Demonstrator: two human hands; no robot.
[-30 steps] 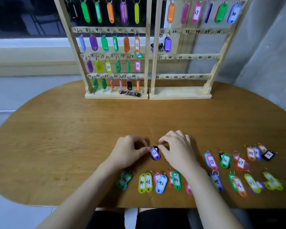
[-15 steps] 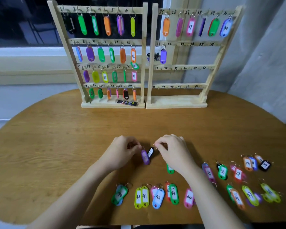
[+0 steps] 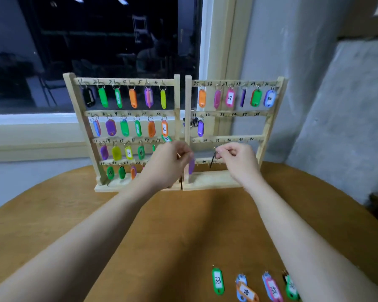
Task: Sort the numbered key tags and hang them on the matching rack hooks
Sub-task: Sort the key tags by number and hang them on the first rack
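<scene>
Moved: both hands rose from table to rack (image 3: pixel 268 136).
Left hand (image 3: pixel 170 162): pinches purple tag (image 3: pixel 191 166), awaiting hook.
Right hand (image 3: pixel 234 154): pinches black tag (image 3: pixel 212 161), likewise.

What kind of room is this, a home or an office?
Hard to say; probably an ordinary indoor room at night. A round wooden table stands by a dark window and plain grey wall, with two wooden key racks on it.

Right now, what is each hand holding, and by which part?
The left hand pinches a purple key tag at its top; the right hand pinches a dark tag, seen edge-on, by its ring end.
</scene>
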